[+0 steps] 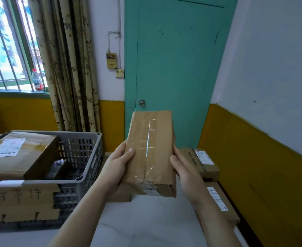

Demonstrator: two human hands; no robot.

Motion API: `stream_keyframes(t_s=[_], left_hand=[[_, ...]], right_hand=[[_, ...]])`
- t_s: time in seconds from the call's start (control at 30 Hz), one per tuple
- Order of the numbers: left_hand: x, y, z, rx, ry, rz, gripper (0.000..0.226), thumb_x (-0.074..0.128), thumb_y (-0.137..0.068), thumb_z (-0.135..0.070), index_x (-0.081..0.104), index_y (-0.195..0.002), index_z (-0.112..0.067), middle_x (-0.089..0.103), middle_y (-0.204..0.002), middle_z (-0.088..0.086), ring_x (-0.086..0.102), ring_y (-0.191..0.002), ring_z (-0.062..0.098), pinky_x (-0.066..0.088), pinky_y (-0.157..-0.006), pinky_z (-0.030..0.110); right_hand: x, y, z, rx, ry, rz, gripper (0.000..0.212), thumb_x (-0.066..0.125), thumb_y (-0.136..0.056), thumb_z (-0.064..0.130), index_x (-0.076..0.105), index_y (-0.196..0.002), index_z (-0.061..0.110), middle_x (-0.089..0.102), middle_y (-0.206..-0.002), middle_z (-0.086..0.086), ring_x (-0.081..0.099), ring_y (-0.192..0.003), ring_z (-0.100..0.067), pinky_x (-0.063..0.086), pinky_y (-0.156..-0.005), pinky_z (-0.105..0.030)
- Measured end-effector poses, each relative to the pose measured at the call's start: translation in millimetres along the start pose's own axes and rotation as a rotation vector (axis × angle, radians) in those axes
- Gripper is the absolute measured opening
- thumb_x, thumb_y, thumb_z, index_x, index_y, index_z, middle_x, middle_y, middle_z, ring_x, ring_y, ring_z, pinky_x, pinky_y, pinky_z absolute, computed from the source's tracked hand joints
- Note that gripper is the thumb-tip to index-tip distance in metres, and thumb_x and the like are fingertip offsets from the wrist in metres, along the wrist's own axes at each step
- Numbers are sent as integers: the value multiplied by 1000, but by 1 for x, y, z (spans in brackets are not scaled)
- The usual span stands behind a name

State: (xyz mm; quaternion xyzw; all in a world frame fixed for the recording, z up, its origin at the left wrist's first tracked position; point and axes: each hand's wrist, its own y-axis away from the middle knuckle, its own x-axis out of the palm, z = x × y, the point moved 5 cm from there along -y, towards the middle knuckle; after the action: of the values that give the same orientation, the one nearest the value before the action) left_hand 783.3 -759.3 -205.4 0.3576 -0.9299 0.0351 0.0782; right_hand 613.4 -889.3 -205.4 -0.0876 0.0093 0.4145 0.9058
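Brown cardboard parcels: 5 are counted – 1 tall taped box [150,148] at centre, 1 wide box [30,157] at 9 o'clock, 1 flat box [201,169] at 3 o'clock, 1 long box [233,215] at 4 o'clock, 1 part-hidden box [123,197] at 6 o'clock of the taped one. Grey slotted plastic crate [82,150], 9 o'clock: 1. Hand-lettered corrugated cardboard sheet [22,202], 8 o'clock: 1. Bare hands: 2 are seen, left hand [116,166] & right hand [185,168]. White printed shipping labels [9,147]: 3 are made out clearly. Clear plastic bottle w/ red cap [37,80], 10 o'clock: 1. Teal painted door [173,59], 12 o'clock: 1, w/ 1 round metal knob [141,102].
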Motion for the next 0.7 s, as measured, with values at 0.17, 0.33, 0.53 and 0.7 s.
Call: stream_keyframes(t_s=[0.17,0.33,0.53,0.7], left_hand=[[-4,2,5,-45,101,-27,28,52,-107,-24,64,-130,-35,78,-113,-4,77,-100,19,63,-70,31],[-5,1,1,9,112,-49,35,51,-108,-20,57,-135,-41,75,-119,-8,75,-106,18,62,-82,35],[-2,5,-5,169,-242,-81,34,47,-109,-26,52,-136,-46,64,-130,-12,67,-117,20,56,-99,47],[6,8,-7,79,-510,-51,71,49,-90,-75,43,-151,-40,53,-148,-5,55,-132,22,47,-110,52]], right_hand=[[-4,-1,1,-51,147,-65,40,53,-101,46,50,-139,57,44,-150,35,38,-137,17,35,-112,-18],[-11,-1,-12,66,250,-140,55,53,-69,93,43,-118,69,52,-121,41,51,-114,11,41,-93,-26],[-17,2,-23,121,168,-214,63,62,-68,89,53,-121,57,65,-119,28,64,-117,-10,56,-100,-44],[-29,5,-28,111,203,-345,66,68,-84,65,53,-142,37,66,-137,10,63,-127,-18,57,-100,-51]])
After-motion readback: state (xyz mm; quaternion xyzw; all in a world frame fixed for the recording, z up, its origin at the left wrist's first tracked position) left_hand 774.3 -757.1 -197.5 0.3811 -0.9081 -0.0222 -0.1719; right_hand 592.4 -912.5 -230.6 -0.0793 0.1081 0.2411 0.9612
